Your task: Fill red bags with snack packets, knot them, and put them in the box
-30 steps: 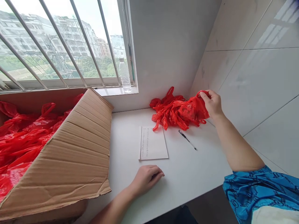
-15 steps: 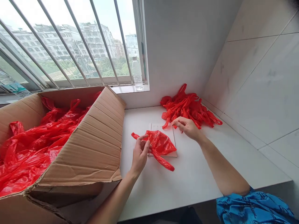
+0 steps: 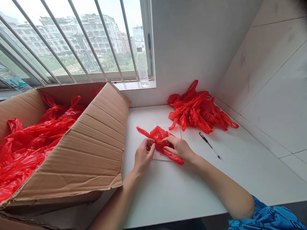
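A crumpled red plastic bag [image 3: 161, 134] lies over a white sheet or pad of paper [image 3: 161, 156] on the white tabletop, its two handle ends spread to the left and lower right. At its left side my left hand [image 3: 144, 154] pinches the plastic between thumb and fingers. From the right, my right hand [image 3: 179, 147] reaches across the bag, thumb and fingers closed on its gathered middle. Exactly how the fingertips grip is partly covered by folds. A heap of red plastic bags [image 3: 195, 108] sits behind, close to the wall.
On the left stands a cardboard box [image 3: 96, 137] filled with red plastic bags [image 3: 35, 143], its flap leaning over the table. A black pen [image 3: 209, 145] lies right of the paper. One clear bottle [image 3: 142, 68] stands on the sill by the barred window.
My right hand has come down and left from near the heap onto the bag. The bag is more bunched up now. The pen, hidden before, shows.
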The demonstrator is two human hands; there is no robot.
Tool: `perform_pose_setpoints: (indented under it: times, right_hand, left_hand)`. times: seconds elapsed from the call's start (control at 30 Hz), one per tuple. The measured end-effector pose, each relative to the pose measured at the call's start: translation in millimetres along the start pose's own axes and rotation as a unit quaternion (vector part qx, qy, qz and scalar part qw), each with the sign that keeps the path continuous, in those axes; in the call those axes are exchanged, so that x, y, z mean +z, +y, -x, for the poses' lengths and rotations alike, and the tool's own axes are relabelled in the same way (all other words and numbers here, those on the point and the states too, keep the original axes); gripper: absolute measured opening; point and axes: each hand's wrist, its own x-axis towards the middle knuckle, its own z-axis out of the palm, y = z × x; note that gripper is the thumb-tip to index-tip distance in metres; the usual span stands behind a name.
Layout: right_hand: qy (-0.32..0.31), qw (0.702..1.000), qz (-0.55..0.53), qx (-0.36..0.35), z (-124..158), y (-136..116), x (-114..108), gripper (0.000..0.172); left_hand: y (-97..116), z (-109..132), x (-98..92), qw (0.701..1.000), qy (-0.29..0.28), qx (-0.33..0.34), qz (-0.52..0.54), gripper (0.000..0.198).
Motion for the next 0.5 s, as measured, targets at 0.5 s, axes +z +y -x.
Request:
perform_pose_setpoints:
  times: [0.5]
  right_hand:
    - [0.044, 0.998, 0.027, 0.02, 2.8, -11.2, -14.8, 0.018]
  left_hand:
    - [8.7, 2.2, -0.8, 0.986, -0.022, 0.139, -0.087, 0.025]
